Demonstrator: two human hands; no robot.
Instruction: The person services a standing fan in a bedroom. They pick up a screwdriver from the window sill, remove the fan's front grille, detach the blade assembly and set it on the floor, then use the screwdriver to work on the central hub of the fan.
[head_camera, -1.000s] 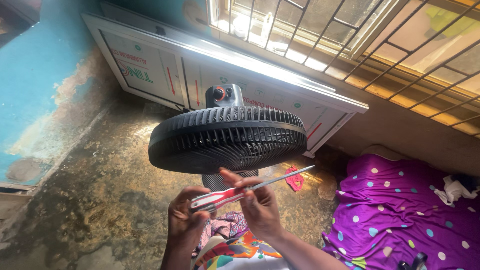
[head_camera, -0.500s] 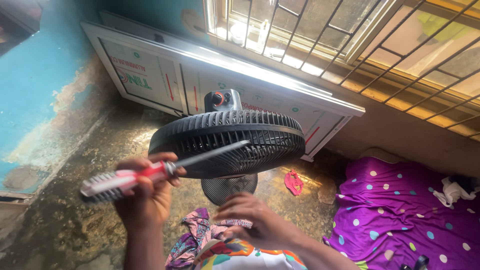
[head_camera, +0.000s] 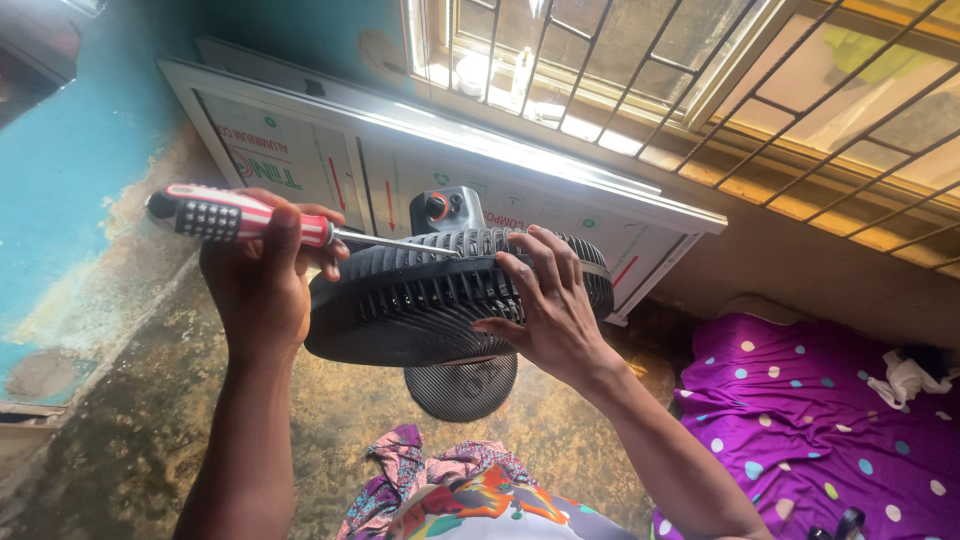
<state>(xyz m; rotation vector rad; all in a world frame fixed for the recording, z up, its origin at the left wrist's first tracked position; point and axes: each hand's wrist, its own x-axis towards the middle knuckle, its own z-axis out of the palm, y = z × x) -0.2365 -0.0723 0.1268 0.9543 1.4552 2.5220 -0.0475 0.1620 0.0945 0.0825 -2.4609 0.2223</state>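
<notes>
The left hand (head_camera: 262, 290) is closing its grip around the red handle of a screwdriver (head_camera: 245, 222), whose thin shaft is reaching onto the fan (head_camera: 440, 295) just left of the red knob (head_camera: 436, 206). The right hand (head_camera: 545, 310) is pressing open-fingered on the fan's ribbed rim. The plastic grille probably flexes; the rim looks the firmer hold.

Right hand (head_camera: 548, 305) now on fan grille (head_camera: 420, 295).
</notes>
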